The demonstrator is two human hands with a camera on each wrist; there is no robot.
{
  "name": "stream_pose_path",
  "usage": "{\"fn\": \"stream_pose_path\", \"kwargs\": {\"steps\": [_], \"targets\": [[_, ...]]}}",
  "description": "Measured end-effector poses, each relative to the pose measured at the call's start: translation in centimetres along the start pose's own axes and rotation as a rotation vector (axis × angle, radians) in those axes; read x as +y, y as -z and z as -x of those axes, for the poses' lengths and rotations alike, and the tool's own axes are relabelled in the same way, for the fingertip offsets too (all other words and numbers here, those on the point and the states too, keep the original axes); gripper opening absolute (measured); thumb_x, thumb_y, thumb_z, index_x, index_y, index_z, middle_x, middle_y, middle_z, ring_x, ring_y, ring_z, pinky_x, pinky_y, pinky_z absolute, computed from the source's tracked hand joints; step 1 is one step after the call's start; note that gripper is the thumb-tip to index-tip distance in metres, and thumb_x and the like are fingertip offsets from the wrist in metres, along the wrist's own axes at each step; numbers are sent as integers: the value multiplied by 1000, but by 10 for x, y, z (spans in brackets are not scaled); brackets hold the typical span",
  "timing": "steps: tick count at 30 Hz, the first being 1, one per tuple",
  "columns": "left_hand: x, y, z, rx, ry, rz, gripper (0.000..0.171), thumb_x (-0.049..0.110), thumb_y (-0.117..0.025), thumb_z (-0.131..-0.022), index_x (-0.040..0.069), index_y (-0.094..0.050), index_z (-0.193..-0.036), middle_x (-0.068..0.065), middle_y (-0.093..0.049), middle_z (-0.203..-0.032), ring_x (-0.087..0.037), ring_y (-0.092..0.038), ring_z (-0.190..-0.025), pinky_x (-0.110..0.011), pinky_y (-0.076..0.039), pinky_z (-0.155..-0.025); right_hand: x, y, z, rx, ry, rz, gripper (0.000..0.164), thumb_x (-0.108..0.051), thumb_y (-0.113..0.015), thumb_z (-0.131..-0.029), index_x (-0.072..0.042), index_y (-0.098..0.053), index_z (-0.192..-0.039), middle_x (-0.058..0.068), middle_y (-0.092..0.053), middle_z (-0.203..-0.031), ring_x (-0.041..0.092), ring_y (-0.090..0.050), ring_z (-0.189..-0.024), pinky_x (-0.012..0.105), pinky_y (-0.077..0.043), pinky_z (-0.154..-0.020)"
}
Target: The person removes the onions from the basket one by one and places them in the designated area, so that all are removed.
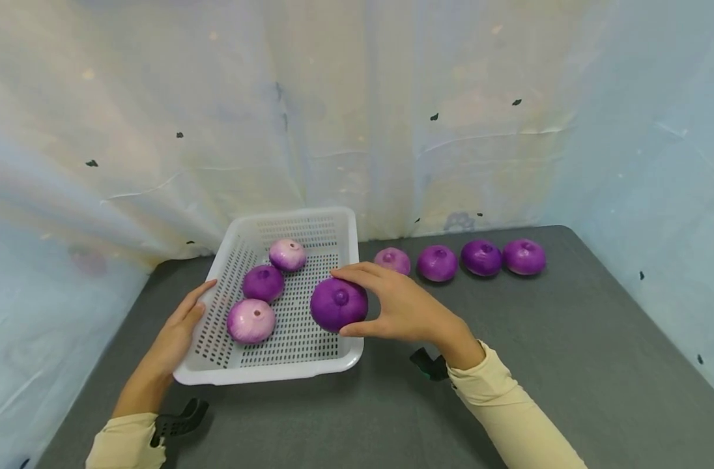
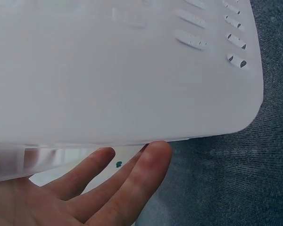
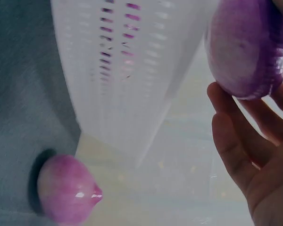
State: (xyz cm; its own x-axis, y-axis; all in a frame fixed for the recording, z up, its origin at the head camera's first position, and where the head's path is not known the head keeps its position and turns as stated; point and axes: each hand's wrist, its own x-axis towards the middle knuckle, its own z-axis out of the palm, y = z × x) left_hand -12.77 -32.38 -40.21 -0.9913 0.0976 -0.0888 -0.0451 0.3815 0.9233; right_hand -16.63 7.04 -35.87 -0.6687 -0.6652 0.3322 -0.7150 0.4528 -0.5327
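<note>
In the head view a white slotted basket [image 1: 316, 368] holds two pale onions, one at the front [image 1: 251, 321] and one at the back [image 1: 288, 255], with a purple onion [image 1: 264, 283] between them. My left hand [image 1: 172, 339] lies against the basket's left side, straight fingers touching its rim; the left wrist view shows fingers [image 2: 137, 183] at the edge. Above the basket's right part, my right hand [image 1: 406, 306] grips a deep purple onion [image 1: 338, 305] between thumb and fingers. In the right wrist view this onion [image 3: 245, 49] hides part of that hand.
Right of the basket, several purple onions stand in a row along the table's back edge, from a pinkish one [image 1: 392, 259] to one at the far right [image 1: 524, 256]. A pale plastic sheet [image 1: 345, 117] hangs behind the dark grey table [image 1: 568, 365].
</note>
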Motion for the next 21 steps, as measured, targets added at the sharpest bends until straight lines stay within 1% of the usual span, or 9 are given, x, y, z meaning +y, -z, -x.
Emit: {"fn": "stream_pose_path", "kwargs": {"steps": [2, 5, 11, 21], "targets": [[0, 0, 0, 0, -6, -4, 53, 40, -19, -110, 30, -9, -161, -31, -22, -157, -1, -66, -97, -49, -61, -72, 1, -3, 1, -3, 5, 20, 76, -54, -78, -80, -31, -49, -146, -14, -52, -143, 2, -50, -129, 32, -49, -103], [0, 1, 0, 0, -5, 1, 53, 42, -20, -109, 32, -9, -161, -31, -22, -157, -1, -66, -97, -49, -61, -72, 1, -5, 1, -2, 10, 43, 76, -54, -78, -80, -31, -49, -146, -13, -52, -142, 3, -52, -127, 32, -50, -102], [1, 0, 1, -8, 6, 10, 53, 41, -21, -109, 32, -9, -160, -31, -23, -157, -8, -69, -96, -51, -61, -70, -1, -5, 1, -14, -3, 44, 76, -53, -79, -80, -30, -49, -145, -12, -52, -142, 4, -53, -126, 32, -50, -102], [1, 0, 1, 5, 1, -23, 54, 41, -22, -109, 30, -9, -161, -30, -24, -157, -17, -70, -100, -51, -61, -70, -1, -2, 1, -20, -10, 55, 76, -53, -79, -79, -28, -50, -144, -12, -53, -142, 4, -50, -129, 33, -49, -105]]}}
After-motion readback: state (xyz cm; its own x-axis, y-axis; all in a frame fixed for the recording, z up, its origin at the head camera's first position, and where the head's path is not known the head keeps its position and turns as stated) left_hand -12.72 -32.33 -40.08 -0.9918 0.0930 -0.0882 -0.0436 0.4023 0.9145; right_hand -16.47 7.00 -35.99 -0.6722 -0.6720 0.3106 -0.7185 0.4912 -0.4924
